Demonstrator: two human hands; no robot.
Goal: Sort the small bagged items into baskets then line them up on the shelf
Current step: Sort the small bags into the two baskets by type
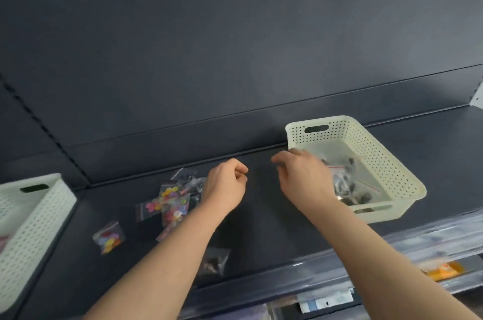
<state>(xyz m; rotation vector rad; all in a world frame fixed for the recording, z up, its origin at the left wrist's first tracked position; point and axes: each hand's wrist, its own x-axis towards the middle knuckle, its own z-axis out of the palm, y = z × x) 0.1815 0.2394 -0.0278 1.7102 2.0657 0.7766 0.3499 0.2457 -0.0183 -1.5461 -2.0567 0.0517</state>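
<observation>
**A:** Left hand [226,183] is curled in, nothing showing in it, just right of the heap of clear zip bags of coloured buttons [170,202] on the dark metal shelf [261,215].

**B:** Right hand [303,175] is a blur at the cream perforated plastic basket [360,127]. Can't call those fingers.

**A:** The danger? The lone clear bag of dark pieces [214,260] under the left forearm, near the shelf lip. One sweep could knock it off.

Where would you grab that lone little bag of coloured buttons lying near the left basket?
Pinch the clear margin of the lone button bag at its far edge, coming down from above. It lies flat on the shelf, and the buttons bunch in its middle, where a grip would likely slip.
</observation>
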